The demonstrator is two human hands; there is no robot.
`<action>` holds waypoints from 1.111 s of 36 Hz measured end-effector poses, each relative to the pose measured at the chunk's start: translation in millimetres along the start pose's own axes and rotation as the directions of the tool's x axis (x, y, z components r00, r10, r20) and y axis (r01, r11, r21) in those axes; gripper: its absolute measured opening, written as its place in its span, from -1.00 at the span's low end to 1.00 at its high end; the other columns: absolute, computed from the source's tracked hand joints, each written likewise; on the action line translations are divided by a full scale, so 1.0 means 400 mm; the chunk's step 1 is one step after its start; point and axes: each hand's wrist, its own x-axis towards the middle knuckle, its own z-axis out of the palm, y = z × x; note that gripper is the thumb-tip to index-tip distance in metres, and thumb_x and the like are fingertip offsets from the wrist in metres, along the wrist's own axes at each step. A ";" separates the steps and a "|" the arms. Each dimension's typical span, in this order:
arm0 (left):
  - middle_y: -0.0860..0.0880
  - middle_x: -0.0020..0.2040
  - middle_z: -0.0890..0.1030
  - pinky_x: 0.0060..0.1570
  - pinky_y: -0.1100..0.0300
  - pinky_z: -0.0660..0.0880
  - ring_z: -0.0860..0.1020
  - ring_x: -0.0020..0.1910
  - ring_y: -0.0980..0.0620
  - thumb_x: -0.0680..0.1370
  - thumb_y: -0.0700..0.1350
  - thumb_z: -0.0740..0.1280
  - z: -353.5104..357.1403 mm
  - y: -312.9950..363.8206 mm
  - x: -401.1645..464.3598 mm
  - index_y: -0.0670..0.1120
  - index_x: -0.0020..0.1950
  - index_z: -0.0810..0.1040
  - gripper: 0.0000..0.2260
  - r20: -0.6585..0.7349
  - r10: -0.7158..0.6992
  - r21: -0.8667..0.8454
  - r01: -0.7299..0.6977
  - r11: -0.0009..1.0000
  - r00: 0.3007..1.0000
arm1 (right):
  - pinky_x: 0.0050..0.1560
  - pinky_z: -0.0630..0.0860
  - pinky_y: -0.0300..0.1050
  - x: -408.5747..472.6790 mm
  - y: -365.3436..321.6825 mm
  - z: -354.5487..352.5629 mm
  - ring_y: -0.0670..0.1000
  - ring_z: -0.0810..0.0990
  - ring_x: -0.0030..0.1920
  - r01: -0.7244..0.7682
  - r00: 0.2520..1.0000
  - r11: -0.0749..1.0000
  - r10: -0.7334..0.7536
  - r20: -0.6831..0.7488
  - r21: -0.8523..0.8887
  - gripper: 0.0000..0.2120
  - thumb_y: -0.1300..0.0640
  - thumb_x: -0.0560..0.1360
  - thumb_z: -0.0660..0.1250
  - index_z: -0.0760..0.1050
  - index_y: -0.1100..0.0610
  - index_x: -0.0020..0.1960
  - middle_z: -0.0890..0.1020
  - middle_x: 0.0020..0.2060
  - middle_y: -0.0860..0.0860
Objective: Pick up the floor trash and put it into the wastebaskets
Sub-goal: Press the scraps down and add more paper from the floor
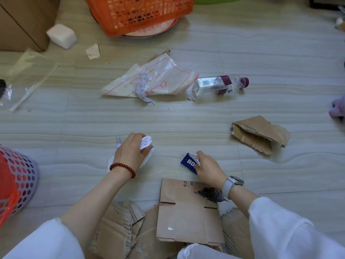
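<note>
My left hand, with a red bead bracelet, grips white paper scraps just above the floor. My right hand, with a grey watch, pinches a small blue printed packet on the floor. A grey perforated wastebasket with an orange liner stands at the left edge. An orange mesh basket stands at the back. Loose trash lies ahead: a clear plastic bottle with a purple cap, a white plastic bag with red print and a torn cardboard piece.
Flattened cardboard lies between my knees. A clear plastic bag lies far left, with a white foam block and a paper scrap behind it. A brown carton fills the back left corner. A purple object shows at the right edge.
</note>
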 end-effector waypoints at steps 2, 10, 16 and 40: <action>-0.06 0.11 0.50 -0.04 0.12 0.39 0.49 0.06 -0.07 0.51 -0.01 0.32 -0.026 0.008 0.015 -0.10 0.18 0.48 -0.71 -0.018 0.011 -0.016 -0.011 1.000 1.000 | -0.42 0.25 -0.21 0.007 -0.036 -0.035 0.10 0.41 -0.18 0.032 0.999 0.998 -0.030 -0.028 0.063 -0.89 0.24 0.54 0.15 0.21 0.17 -0.05 0.49 -0.10 0.16; -0.11 -0.12 0.48 -0.19 0.07 0.35 0.45 -0.10 -0.16 0.51 -0.02 0.32 -0.296 0.064 0.113 -0.22 -0.02 0.45 -0.74 -0.261 0.074 -0.005 -0.078 0.997 0.962 | -0.32 0.49 -0.19 0.048 -0.338 -0.272 0.01 0.51 -0.16 0.254 0.956 0.871 -0.159 -0.248 0.421 -0.80 0.19 0.56 0.21 0.32 0.20 0.15 0.53 -0.03 0.08; 0.07 -0.37 0.24 -0.33 0.21 0.09 0.28 -0.29 -0.03 0.51 -0.08 0.34 -0.606 0.065 0.103 -0.14 -0.26 0.26 -0.71 -0.486 0.128 -0.060 -0.179 0.982 0.864 | -0.11 0.56 -0.10 0.035 -0.643 -0.382 0.00 0.57 -0.06 0.441 0.896 0.742 -0.324 -0.304 0.506 -0.87 0.22 0.53 0.25 0.36 0.11 0.07 0.57 -0.07 0.00; -0.16 0.46 0.18 0.39 -0.12 0.15 0.17 0.44 -0.15 0.39 -0.19 0.35 -0.817 -0.560 -0.312 -0.08 0.46 0.19 -0.33 -0.453 -0.413 -0.103 0.414 0.905 0.790 | 0.41 0.25 0.05 -0.068 -1.230 0.085 0.08 0.25 0.40 0.830 0.555 0.558 -0.827 -0.085 -0.007 -0.39 -0.02 0.47 0.26 0.15 0.05 0.46 0.30 0.39 0.09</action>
